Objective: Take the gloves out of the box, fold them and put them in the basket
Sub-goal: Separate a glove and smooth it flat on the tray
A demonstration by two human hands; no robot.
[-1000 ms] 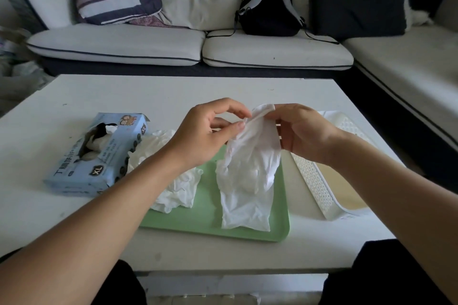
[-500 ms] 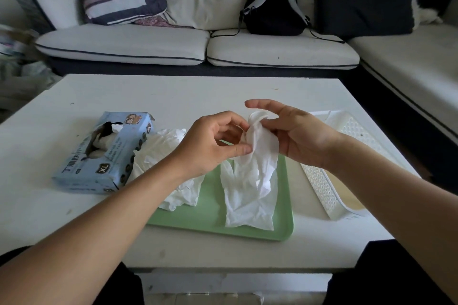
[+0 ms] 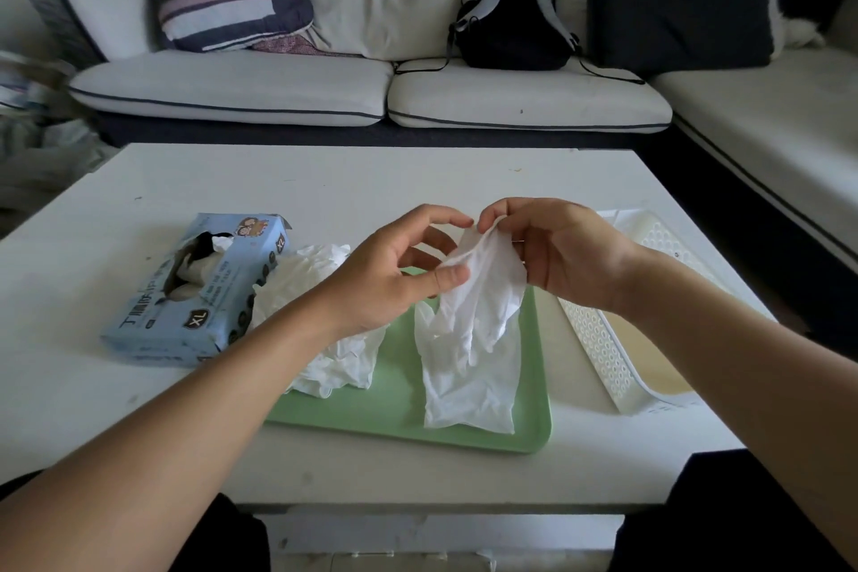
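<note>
A thin white glove (image 3: 473,339) hangs over the green tray (image 3: 399,404), its lower end lying on the tray. My left hand (image 3: 394,274) pinches its upper left edge between thumb and fingers. My right hand (image 3: 557,251) pinches the top edge from the right. A crumpled heap of white gloves (image 3: 325,339) lies on the tray's left end, partly under my left forearm. The blue glove box (image 3: 199,293), marked XL, lies open at the left with gloves showing in its slot. The white perforated basket (image 3: 603,353) stands right of the tray, partly hidden by my right arm.
All of this rests on a white low table (image 3: 325,186). Behind it runs a white sofa (image 3: 510,102) with cushions and a black backpack (image 3: 506,19). A second sofa section extends down the right side.
My right hand has gone from spread fingers to a pinch on the glove's top edge. The glove's upper part has been raised slightly and spread between both hands.
</note>
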